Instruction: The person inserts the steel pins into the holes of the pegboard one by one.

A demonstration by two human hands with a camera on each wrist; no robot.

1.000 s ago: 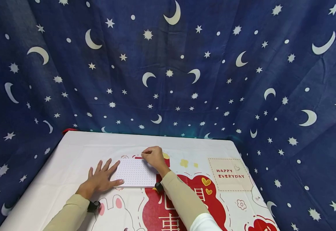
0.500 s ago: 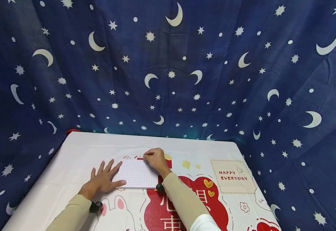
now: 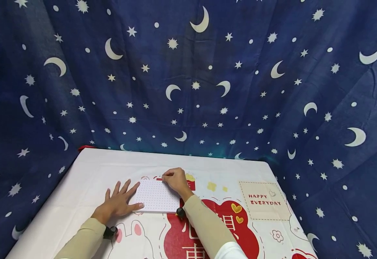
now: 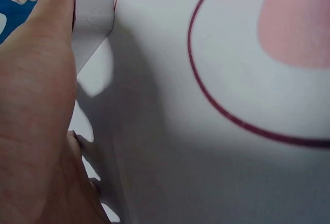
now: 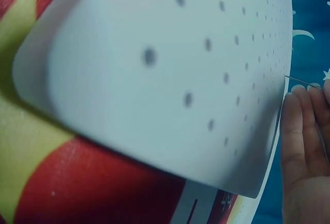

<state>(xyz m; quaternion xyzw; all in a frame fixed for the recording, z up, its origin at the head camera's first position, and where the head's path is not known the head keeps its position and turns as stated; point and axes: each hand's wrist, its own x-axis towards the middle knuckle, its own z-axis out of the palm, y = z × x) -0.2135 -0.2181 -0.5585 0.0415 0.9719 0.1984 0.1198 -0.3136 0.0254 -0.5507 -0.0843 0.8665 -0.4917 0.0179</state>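
Dotted white board (image 3: 157, 197) lying on the surface (image 3: 113, 163). The left hand (image 3: 118, 202), fingers spread, touches the board's left side, presumably to steady it; the right hand (image 3: 176, 180) pinches a thin pin (image 5: 301, 81) at the board's far edge, likely for fine control.

One left hand (image 3: 118, 203) and one right hand (image 3: 175, 180) make two, with two beige sleeves (image 3: 204, 223) and two black wrist devices (image 3: 110, 232). There is one dotted white board (image 3: 157, 198), one thin wire (image 5: 304, 81), one table (image 3: 117, 162) and one blue curtain (image 3: 188, 54) bearing more than a dozen moons (image 3: 201, 21). Printed at right: two gold hearts (image 3: 236, 208), one outlined flower (image 3: 277, 235), one beige square (image 3: 266, 213). Printed near left: two pink rabbit ears (image 3: 138, 229).
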